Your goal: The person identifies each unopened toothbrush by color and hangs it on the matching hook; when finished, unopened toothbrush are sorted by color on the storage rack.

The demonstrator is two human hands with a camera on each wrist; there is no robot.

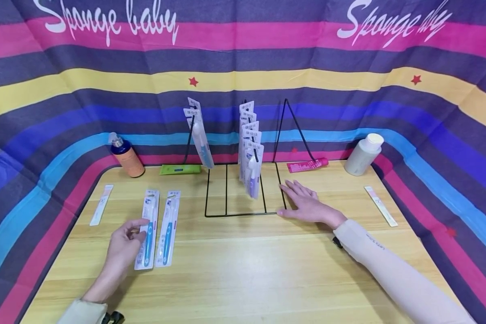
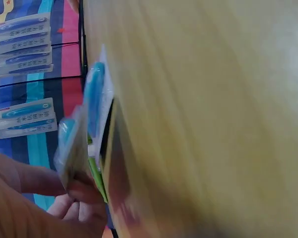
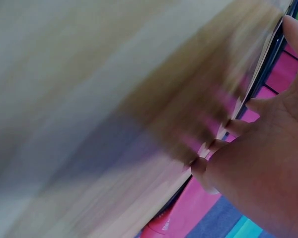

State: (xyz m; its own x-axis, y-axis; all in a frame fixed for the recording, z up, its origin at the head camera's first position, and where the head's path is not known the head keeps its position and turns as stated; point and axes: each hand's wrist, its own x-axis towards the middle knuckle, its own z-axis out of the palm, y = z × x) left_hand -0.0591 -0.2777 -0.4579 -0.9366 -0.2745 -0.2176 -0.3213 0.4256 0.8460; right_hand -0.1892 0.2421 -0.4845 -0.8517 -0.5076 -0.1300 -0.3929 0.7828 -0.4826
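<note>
Two carded blue toothbrush packs lie side by side on the wooden table (image 1: 243, 270), left of centre. My left hand (image 1: 130, 231) pinches the left edge of the nearer-left toothbrush pack (image 1: 147, 229), thumb on top; the second pack (image 1: 168, 227) lies beside it untouched. In the left wrist view my curled fingers (image 2: 77, 196) hold that pack's (image 2: 69, 144) edge. My right hand (image 1: 301, 200) rests flat on the table, fingers straight, at the front right corner of the black wire rack (image 1: 243, 214). The right wrist view is blurred, with the right hand (image 3: 258, 163) against the wood.
Toothbrush packs hang on the rack's middle hook (image 1: 251, 153) and left hook (image 1: 198, 130). At the back stand an orange bottle (image 1: 126, 157), green tube (image 1: 180, 169), pink tube (image 1: 308, 165) and white bottle (image 1: 363, 154). Thin white packs lie far left (image 1: 101, 204) and far right (image 1: 380, 205). A striped cloth surrounds the table.
</note>
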